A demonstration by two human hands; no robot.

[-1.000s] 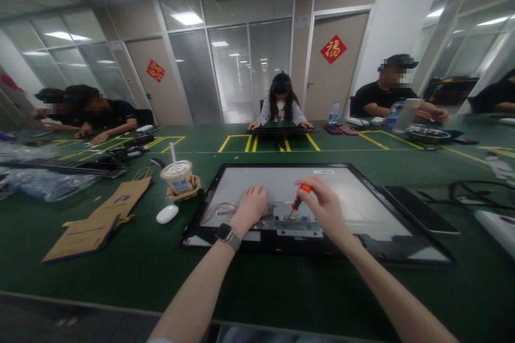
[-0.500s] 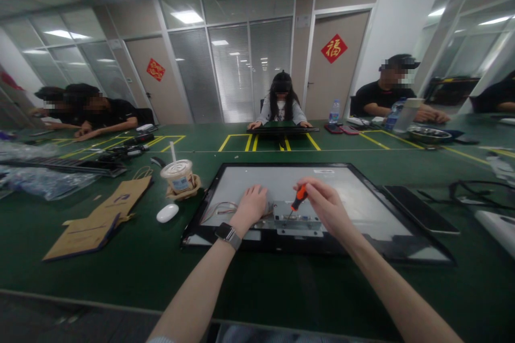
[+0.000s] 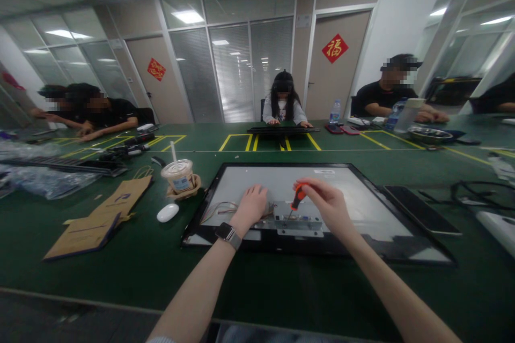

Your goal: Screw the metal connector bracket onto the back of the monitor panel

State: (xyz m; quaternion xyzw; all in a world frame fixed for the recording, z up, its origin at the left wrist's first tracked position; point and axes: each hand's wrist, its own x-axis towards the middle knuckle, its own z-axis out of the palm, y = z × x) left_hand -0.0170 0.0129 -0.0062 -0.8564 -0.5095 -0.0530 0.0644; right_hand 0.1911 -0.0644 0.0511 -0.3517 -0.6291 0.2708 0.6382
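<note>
A large flat display panel (image 3: 350, 201) with a black frame lies back side up on the table in front of me. Near its front edge sits a metal bracket box (image 3: 301, 225) with ports along it. My right hand (image 3: 324, 201) grips an orange and black screwdriver (image 3: 298, 196), tilted, its tip down at the bracket box. My left hand (image 3: 253, 206) lies on the panel just left of the box, fingers stretched out and pointing away from me. Thin cables (image 3: 219, 209) run over the panel left of that hand.
Left of the panel are a lidded drink cup (image 3: 180, 178) in a carton holder, a white mouse (image 3: 168, 213) and a brown paper bag (image 3: 100, 220). A black keyboard-like slab (image 3: 420, 208) lies to the right. Several people sit around the table (image 3: 257, 289); one person (image 3: 284, 99) faces me.
The screwdriver and my right hand have shifted very slightly, the tip a little to the left. My left hand stays put. The person opposite has moved one hand inward over their panel.
</note>
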